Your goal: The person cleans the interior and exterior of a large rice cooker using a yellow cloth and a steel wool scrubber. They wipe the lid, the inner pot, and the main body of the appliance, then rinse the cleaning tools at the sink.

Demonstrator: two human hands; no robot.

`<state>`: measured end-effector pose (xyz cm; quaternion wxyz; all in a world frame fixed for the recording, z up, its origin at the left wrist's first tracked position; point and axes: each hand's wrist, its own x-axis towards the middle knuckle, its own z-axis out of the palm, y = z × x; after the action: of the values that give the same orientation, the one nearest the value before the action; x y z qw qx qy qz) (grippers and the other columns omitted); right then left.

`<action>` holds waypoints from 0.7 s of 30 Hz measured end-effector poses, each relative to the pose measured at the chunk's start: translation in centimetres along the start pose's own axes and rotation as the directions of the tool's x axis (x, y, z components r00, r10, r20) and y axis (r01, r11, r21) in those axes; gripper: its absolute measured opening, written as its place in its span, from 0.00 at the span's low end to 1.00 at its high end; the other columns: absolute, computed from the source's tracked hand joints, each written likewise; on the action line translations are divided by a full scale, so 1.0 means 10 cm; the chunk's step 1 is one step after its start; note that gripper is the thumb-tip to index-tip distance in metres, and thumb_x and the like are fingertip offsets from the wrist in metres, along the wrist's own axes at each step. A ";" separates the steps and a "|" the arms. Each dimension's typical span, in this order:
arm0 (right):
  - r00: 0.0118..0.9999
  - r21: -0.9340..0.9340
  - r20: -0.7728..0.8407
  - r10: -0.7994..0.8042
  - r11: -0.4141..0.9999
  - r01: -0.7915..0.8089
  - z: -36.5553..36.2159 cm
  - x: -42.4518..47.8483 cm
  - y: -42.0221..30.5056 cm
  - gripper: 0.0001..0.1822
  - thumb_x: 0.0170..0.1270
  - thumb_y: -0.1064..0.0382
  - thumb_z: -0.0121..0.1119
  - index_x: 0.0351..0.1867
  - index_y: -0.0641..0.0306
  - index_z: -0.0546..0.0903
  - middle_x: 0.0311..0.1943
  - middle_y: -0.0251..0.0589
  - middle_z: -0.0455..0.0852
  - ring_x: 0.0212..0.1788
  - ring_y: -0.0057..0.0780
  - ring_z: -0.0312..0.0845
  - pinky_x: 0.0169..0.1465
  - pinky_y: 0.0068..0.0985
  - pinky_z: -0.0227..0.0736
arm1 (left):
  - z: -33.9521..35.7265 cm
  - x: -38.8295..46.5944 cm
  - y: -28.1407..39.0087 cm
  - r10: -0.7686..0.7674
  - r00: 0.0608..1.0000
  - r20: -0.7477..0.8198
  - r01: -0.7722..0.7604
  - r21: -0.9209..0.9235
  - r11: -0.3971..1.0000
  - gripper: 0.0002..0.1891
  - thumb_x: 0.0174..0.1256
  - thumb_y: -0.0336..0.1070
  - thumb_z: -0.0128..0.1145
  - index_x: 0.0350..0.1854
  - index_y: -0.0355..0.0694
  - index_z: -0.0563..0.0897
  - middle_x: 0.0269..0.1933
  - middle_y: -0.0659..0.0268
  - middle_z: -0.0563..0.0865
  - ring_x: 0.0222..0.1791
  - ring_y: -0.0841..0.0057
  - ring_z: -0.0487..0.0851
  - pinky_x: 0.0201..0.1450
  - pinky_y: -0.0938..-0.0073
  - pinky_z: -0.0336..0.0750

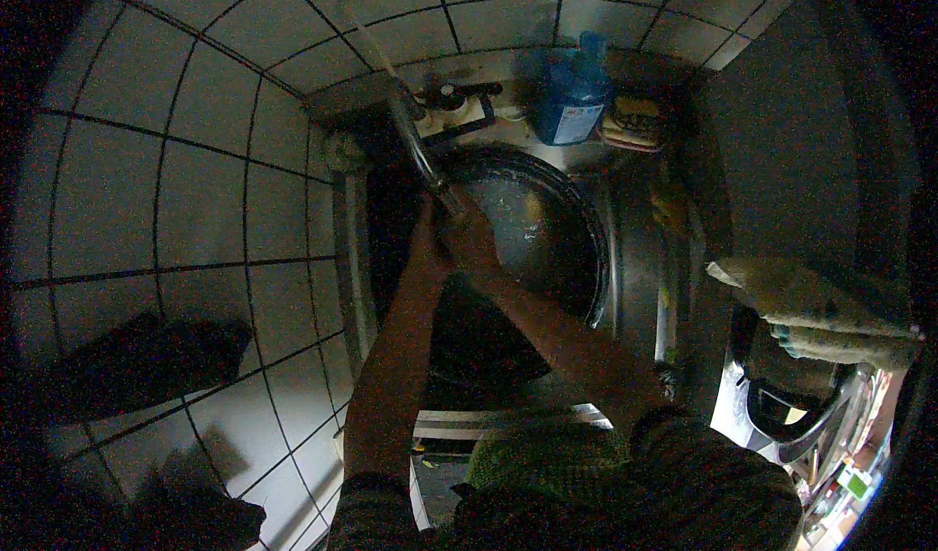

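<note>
Dim light covers a metal sink [637,272] below a tiled wall. A large dark round pan [564,258] lies in it, its inside wet and shiny. Over the pan's left side, my right hand [469,236] is closed around the end of a metal faucet spout [416,148], which slants down from the wall. My left hand [432,221] is close beside it at the left; its fingers are dark and partly hidden, so its grip cannot be made out. Between my forearms the lower part of the pan is in deep shadow.
Behind the sink stand a blue plastic bottle [575,104] with a label, a yellowish sponge [634,117] and a dark-handled object [462,115]. Tiled wall [205,206] bounds the left side. Folded towels [821,305] hang at the right, above a washing machine's round door [784,404].
</note>
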<state>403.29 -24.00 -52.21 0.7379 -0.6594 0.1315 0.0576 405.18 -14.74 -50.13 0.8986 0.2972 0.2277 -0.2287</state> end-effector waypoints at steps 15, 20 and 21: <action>0.985 -0.934 0.161 -0.065 0.312 0.174 -0.32 0.72 0.64 0.16 0.65 0.60 0.61 0.53 0.58 0.80 0.50 0.38 0.82 0.54 0.38 0.77 0.50 0.38 0.76 | -0.73 0.69 -0.43 0.452 0.891 0.033 -0.154 0.960 0.233 0.25 0.68 0.57 0.57 0.58 0.44 0.79 0.53 0.62 0.83 0.51 0.66 0.82 0.49 0.63 0.78; 0.992 -0.679 -0.042 -0.118 0.732 0.058 -0.69 0.87 0.76 0.17 0.66 0.59 0.60 0.54 0.61 0.79 0.52 0.41 0.81 0.52 0.40 0.78 0.51 0.39 0.76 | -0.53 0.29 -0.43 0.307 0.941 -0.144 -0.134 0.675 0.726 0.27 0.67 0.56 0.60 0.60 0.44 0.77 0.56 0.62 0.82 0.54 0.65 0.81 0.53 0.63 0.76; 0.990 -0.580 -0.053 -0.132 0.811 0.077 -0.75 0.82 0.78 0.17 0.67 0.59 0.60 0.54 0.62 0.78 0.52 0.42 0.81 0.52 0.40 0.78 0.52 0.39 0.76 | -0.46 0.20 -0.36 0.284 0.946 -0.156 -0.132 0.615 0.777 0.27 0.67 0.56 0.60 0.61 0.44 0.76 0.57 0.62 0.82 0.54 0.65 0.80 0.55 0.63 0.75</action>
<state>408.24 -31.18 -62.61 0.4990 -0.8599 0.1048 0.0240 403.57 -14.94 -56.03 0.7447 0.6134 0.2164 -0.1495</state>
